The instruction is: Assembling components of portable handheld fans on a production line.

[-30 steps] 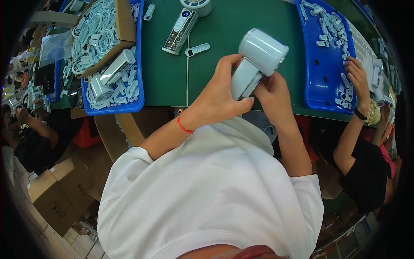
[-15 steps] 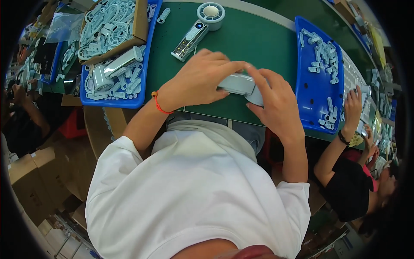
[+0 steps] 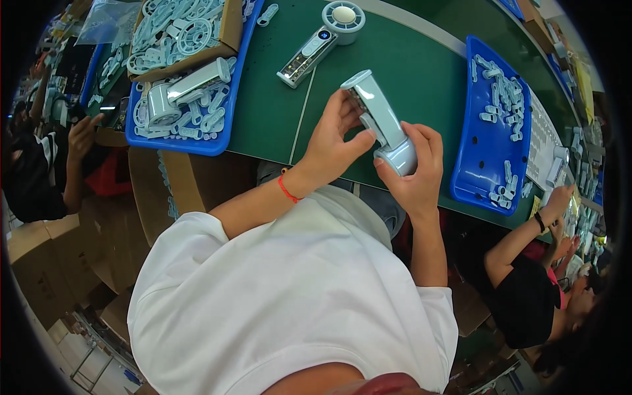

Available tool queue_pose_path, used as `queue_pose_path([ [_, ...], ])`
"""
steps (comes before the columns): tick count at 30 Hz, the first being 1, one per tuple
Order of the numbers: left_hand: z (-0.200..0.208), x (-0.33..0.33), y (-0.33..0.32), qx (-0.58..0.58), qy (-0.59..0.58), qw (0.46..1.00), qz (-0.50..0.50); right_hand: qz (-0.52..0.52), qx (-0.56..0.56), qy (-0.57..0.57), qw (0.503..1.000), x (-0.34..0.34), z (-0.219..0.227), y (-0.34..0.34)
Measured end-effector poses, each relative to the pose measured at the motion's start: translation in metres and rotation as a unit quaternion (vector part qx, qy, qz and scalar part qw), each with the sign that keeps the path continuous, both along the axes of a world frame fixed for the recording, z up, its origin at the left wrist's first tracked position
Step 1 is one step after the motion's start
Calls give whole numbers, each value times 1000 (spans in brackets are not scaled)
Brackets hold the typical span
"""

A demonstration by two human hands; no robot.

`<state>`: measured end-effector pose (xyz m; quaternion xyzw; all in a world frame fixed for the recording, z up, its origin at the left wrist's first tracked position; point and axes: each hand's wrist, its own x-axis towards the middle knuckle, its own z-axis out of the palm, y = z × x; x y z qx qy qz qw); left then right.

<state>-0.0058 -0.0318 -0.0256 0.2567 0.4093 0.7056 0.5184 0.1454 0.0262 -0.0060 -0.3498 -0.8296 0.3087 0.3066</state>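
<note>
Between my two hands is a pale blue handheld fan body (image 3: 382, 112), tilted with its long handle pointing away from me. My right hand (image 3: 421, 164) grips its rounded near end, thumb on one side and fingers on the other. My left hand (image 3: 339, 138) curls round the side of the handle, its thumb on a small pale part there. Beyond my hands another handheld fan (image 3: 309, 56) lies on the green table, with its round head, a small lit display and inner components exposed along the handle.
On the left, a blue tray (image 3: 224, 125) holds pale blue parts and a cardboard box (image 3: 230, 29) full of rings and strips. A blue tray (image 3: 471, 158) with small pieces lies at the right. Co-workers sit both sides; one's forearm (image 3: 520, 234) is at the right.
The fan body has swung from lying crosswise to pointing away from me, its far end raised. My left hand has moved off its top to its side.
</note>
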Motion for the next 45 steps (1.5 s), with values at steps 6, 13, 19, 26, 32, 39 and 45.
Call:
queue_pose_path([
  [6,-4,-8,4,-1,4,1000,-19,-6,-11,1,1000,1,-2,0],
  [13,-1,-4,5,-67,51,996,34,-16,-50,-10,999,-1,5,-3],
  [19,-8,-2,1,8,-9,1000,-14,-30,-20,-21,999,0,3,-2],
  [26,-4,6,-1,-37,14,995,-90,-30,-5,-28,999,1,1,-3],
  [32,-5,12,2,-63,18,997,-51,-35,45,-44,997,0,-2,-4],
  [39,-8,3,0,-46,27,997,-62,-17,-12,-31,999,2,4,-1],
  [45,-4,-12,-8,-8,-9,992,-122,44,-113,-15,993,18,15,14],
])
